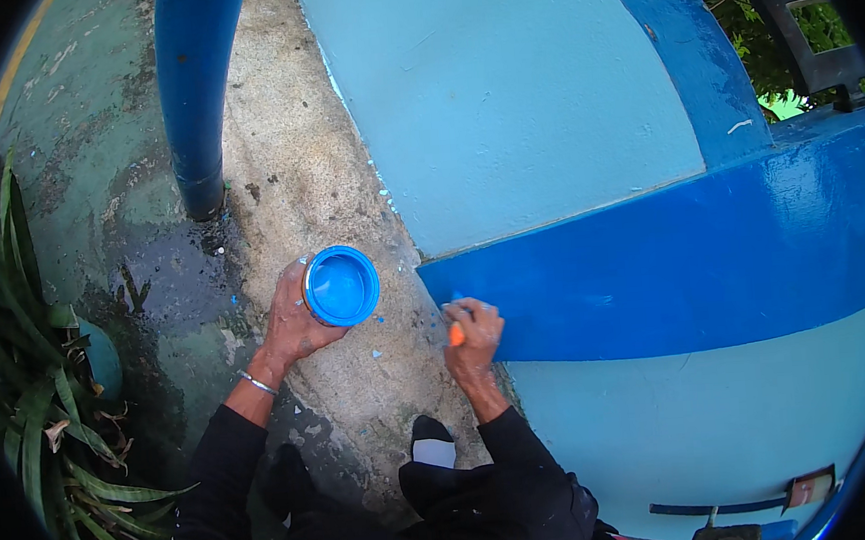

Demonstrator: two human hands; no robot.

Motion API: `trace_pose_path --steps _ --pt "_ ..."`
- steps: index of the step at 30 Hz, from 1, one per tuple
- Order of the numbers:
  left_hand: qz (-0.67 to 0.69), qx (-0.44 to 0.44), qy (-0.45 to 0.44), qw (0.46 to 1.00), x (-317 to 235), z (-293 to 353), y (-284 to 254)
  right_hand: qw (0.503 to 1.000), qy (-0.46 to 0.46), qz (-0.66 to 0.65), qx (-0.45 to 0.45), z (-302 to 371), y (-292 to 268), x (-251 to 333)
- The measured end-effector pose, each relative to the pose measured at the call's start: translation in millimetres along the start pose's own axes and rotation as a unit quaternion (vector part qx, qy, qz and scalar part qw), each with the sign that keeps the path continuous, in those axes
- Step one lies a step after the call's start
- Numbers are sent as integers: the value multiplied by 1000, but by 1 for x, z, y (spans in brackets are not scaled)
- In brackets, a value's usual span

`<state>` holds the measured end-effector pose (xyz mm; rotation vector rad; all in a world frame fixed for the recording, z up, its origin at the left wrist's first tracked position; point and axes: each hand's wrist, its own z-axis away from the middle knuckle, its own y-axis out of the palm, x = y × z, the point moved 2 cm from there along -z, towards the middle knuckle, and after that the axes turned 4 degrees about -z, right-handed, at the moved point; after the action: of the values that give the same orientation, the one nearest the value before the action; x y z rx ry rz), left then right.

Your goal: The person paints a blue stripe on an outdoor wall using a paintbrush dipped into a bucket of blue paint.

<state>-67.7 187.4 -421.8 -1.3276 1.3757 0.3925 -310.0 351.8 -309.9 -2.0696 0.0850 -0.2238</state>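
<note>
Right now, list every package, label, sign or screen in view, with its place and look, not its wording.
Paint container: round, blue inside, held in the left hand over the concrete ground.
Small plate or sign: low on the pale blue wall, bottom right; rectangular, pale with a red patch, too small to make out.
No screens.

Two-tone blue wall, concrete ground

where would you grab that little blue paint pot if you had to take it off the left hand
Grip the paint pot around its outer side wall, below the rim, coming in from the free right side. It stands upright with its mouth open and wet blue paint inside, so a grip over the top looks messy. The left hand already covers the left side.
</note>
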Motion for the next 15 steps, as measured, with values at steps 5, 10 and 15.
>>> trace_pose_path --steps 5,10,15 --pt "-26 -8 9 1000 -2 2 -6 981 -49 19 -188 -20 -84 20" --pt "-43 -22 18 999 -7 1 -7 968 -106 121 -193 -32 -104 36" --pt "-17 8 -12 1000 -1 -2 -2 984 -102 142 -35 2 -23 8"
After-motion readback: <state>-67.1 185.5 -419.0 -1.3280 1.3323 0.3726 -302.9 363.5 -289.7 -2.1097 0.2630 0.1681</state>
